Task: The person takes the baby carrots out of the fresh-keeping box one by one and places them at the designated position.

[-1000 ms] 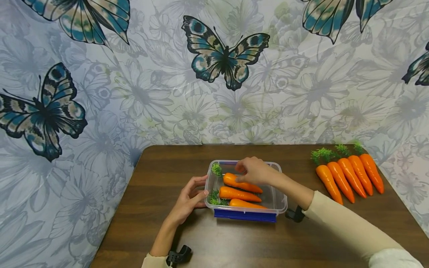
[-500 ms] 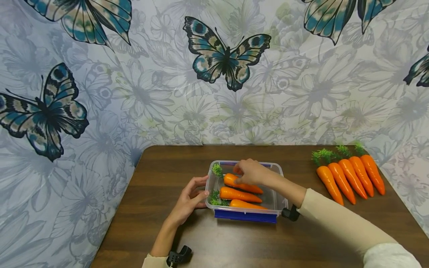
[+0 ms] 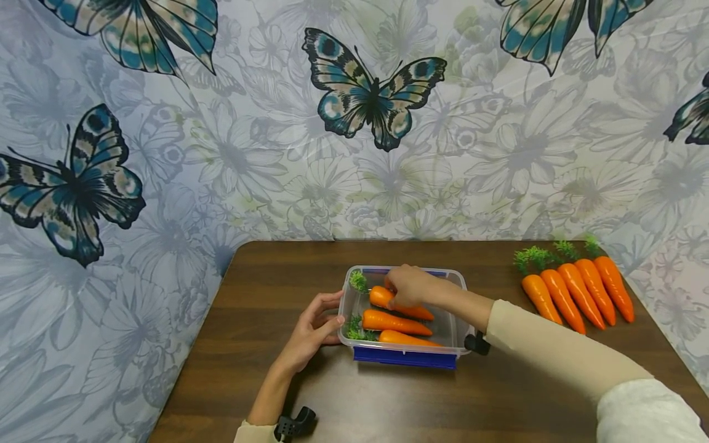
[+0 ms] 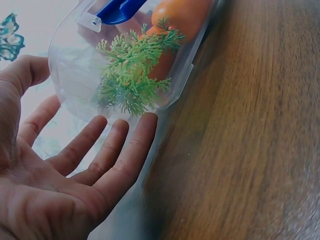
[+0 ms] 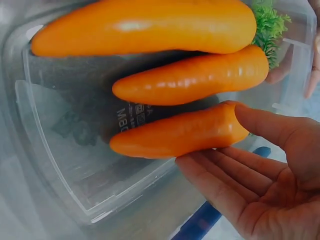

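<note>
A clear plastic container (image 3: 462, 314) with blue latches holds three orange toy carrots with green tops, lying side by side. My right hand (image 3: 412, 286) reaches inside and pinches the far carrot (image 5: 175, 132) near its thick end, thumb on one side and fingers on the other. The middle carrot (image 3: 393, 321) and the near carrot (image 3: 407, 338) lie beside it. My left hand (image 3: 310, 335) is at the container's left end, its extended fingertips touching the clear wall in the left wrist view. Leafy greens (image 4: 132, 75) show through that wall.
Several more toy carrots (image 3: 578, 294) lie in a slanted row on the right of the brown wooden table (image 3: 277, 271), greens toward the back. A butterfly-patterned wall covering (image 3: 266, 154) stands behind the table.
My right forearm has shifted slightly left, and the right hand has turned over the far carrot. The left hand and the container have stayed in place.
</note>
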A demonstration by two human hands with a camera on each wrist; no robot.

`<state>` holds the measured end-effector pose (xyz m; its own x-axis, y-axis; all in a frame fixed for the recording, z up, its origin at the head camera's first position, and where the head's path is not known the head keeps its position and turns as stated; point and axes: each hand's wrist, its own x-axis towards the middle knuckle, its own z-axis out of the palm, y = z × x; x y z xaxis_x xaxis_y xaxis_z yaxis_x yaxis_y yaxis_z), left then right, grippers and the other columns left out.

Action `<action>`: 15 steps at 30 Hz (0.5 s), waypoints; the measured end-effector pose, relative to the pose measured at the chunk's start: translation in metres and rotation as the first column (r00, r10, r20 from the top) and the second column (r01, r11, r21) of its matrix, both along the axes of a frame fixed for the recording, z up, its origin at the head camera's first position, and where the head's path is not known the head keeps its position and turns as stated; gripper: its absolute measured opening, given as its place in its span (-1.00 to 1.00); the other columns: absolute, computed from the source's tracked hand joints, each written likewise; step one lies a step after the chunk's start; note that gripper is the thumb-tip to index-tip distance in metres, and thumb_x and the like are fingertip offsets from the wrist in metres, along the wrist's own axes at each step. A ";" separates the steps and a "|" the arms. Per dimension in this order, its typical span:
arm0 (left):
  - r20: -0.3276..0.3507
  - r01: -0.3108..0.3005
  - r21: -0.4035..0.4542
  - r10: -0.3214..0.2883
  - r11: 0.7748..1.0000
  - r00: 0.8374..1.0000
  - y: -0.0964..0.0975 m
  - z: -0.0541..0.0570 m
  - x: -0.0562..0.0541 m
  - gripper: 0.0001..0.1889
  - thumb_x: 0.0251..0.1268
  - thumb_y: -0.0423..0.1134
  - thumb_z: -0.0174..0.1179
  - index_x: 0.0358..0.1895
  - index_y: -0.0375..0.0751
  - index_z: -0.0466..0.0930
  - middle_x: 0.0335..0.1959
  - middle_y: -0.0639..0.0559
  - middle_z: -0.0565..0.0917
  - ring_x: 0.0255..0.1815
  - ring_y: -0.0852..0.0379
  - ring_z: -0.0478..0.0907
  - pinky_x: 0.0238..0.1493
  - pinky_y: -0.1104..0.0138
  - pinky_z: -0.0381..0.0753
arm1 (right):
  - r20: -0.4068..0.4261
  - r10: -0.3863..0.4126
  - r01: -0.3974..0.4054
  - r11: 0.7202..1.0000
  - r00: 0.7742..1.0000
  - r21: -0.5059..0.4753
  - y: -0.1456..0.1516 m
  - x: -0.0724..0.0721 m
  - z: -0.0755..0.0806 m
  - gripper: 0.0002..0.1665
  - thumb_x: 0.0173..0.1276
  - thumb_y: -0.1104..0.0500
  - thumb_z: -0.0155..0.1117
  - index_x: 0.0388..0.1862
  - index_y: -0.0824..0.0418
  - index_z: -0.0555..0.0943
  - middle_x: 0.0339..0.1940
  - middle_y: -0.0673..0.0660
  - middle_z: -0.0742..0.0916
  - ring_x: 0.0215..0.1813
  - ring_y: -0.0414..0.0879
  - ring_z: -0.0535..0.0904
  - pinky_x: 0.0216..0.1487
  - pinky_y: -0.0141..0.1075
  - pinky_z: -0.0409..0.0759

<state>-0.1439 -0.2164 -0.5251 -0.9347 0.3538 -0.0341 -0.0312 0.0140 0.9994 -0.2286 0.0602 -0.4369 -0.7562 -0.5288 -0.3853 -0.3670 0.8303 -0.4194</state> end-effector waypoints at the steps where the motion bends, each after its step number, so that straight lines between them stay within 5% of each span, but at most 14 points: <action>1: 0.000 0.000 -0.001 0.000 1.000 1.000 0.000 0.000 0.000 -0.45 0.62 -0.27 0.23 0.57 -0.03 0.36 0.51 -0.38 0.43 0.29 -0.25 0.64 -0.05 0.08 0.88 | 0.004 -0.003 0.003 1.000 1.000 0.004 -0.001 -0.001 0.000 -0.67 0.43 0.09 0.55 0.06 0.23 0.77 -0.10 0.09 0.81 -0.18 -0.06 0.67 -0.07 -0.14 0.71; 15: 0.002 -0.005 -0.018 0.005 1.000 1.000 0.001 0.001 0.000 -0.45 0.62 -0.24 0.24 0.57 0.00 0.37 0.52 -0.36 0.44 0.29 -0.26 0.64 -0.05 0.08 0.88 | -0.016 0.048 -0.047 0.998 0.999 0.045 -0.008 -0.003 -0.007 -0.78 0.38 0.15 0.58 -0.10 0.21 0.75 -0.20 0.08 0.80 -0.17 -0.02 0.65 -0.02 -0.08 0.72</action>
<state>-0.1443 -0.2157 -0.5240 -0.9365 0.3482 -0.0423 -0.0332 0.0320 0.9989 -0.2316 0.0518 -0.4443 -0.7371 -0.5470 -0.3967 -0.4131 0.8294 -0.3761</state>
